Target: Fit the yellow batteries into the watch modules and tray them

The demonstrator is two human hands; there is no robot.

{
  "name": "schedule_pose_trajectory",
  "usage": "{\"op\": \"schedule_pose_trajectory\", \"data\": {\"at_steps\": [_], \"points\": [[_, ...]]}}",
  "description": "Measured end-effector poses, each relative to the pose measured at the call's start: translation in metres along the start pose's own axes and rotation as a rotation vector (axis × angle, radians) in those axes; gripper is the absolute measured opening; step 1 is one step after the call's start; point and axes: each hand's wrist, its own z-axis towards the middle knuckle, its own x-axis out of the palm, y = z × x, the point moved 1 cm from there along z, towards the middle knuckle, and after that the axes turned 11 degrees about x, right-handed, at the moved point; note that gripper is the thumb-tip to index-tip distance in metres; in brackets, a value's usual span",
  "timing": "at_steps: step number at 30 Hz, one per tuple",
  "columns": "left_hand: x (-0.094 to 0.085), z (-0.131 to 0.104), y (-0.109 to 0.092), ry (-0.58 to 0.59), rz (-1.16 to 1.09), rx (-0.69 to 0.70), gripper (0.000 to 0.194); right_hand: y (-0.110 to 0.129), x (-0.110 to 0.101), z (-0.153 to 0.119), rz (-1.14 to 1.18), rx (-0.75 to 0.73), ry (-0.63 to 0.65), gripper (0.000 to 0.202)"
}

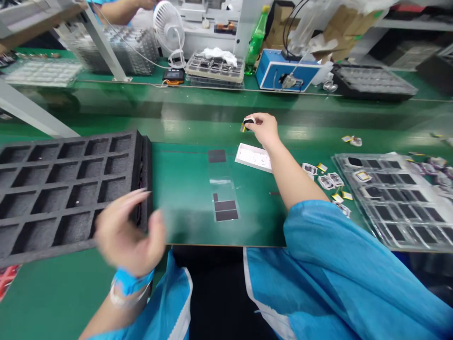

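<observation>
My right hand [264,128] pinches a small black-and-white electronic device [249,121] above the far part of the green mat. A small yellow-edged piece [242,127] hangs beside it. Below that hand lies a shallow white box [253,157] with tiny bits inside. My left hand [130,231], blurred by motion, is over the right edge of the black foam tray [79,183], thumb and fingers apart, nothing seen between them. Between the hands, a clear plastic sheet [223,183] with dark rectangular patches lies flat on the mat.
At right are several small devices with yellow-edged batteries [329,180] and a clear blister tray [396,200] with dark rectangles. Along the back shelf stand a white fan [169,26], a green bottle [257,42] and a blue box [287,71]. Another person's arm [118,10] shows at the top.
</observation>
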Motion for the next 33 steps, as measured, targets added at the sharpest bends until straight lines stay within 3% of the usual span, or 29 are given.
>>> {"op": "schedule_pose_trajectory", "data": {"at_steps": [1, 2, 6, 8, 10, 14, 17, 25, 29, 33], "points": [[0.024, 0.007, -0.004, 0.043, -0.029, 0.043, 0.036, 0.005, -0.003, -0.017, 0.084, -0.032, 0.003, 0.027], [0.050, 0.015, -0.007, 0.158, -0.119, 0.047, 0.033, 0.009, -0.006, -0.036, 0.157, -0.062, 0.018, 0.026], [0.143, 0.039, -0.007, 0.462, -0.699, -0.261, 0.063, 0.018, -0.013, -0.113, 0.339, -0.112, 0.165, 0.025], [0.171, 0.039, -0.004, 0.546, -0.914, -0.386, 0.074, 0.016, -0.012, -0.142, 0.345, -0.118, 0.202, 0.024], [0.185, 0.033, 0.000, 0.568, -1.024, -0.474, 0.077, 0.011, -0.009, -0.161, 0.336, -0.121, 0.207, 0.028], [0.183, 0.017, 0.013, 0.531, -1.070, -0.676, 0.075, 0.002, 0.002, -0.182, 0.415, -0.137, 0.334, 0.048], [0.175, 0.015, 0.019, 0.505, -1.094, -0.734, 0.073, 0.001, 0.008, -0.190, 0.490, -0.214, 0.390, 0.048], [0.169, 0.022, 0.020, 0.525, -0.965, -0.518, 0.067, 0.009, -0.005, -0.189, 0.340, -0.472, 0.182, 0.030], [0.163, 0.028, 0.024, 0.541, -1.054, -0.574, 0.064, 0.010, -0.013, -0.185, 0.337, -0.459, 0.097, 0.014], [0.159, 0.032, 0.019, 0.567, -1.146, -0.660, 0.059, 0.011, -0.015, -0.185, 0.326, -0.466, 0.050, 0.013]]}}
